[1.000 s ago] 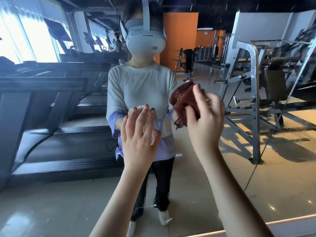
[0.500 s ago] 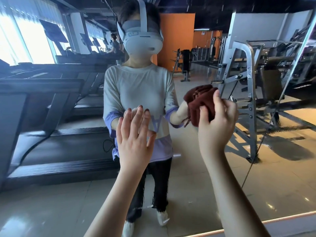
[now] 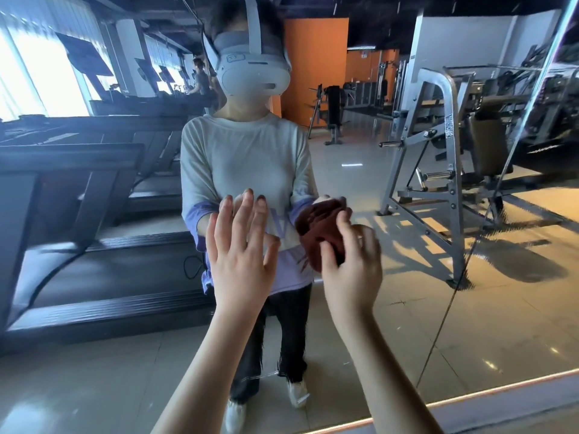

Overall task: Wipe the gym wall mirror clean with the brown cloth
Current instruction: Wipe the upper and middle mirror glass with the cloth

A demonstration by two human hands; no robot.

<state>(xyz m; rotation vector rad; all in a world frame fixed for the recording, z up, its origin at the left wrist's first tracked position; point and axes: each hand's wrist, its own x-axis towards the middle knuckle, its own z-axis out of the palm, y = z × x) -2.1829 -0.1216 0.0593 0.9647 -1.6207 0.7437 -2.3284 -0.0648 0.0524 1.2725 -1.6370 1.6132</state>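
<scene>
My right hand [image 3: 351,270]: fingers curled tight around bunched brown cloth [image 3: 319,233], pressing it on wall mirror [image 3: 470,308], beside reflected torso. My left hand [image 3: 239,261]: fingers spread, empty, palm facing glass; contact with glass unclear.

Bare mirror [image 3: 360,324] around both hands

Shiny beige tile floor [image 3: 391,349] reflected in the mirror, with black treadmills [image 3: 103,277] on the left and a grey weight machine [image 3: 438,183] standing right.
</scene>
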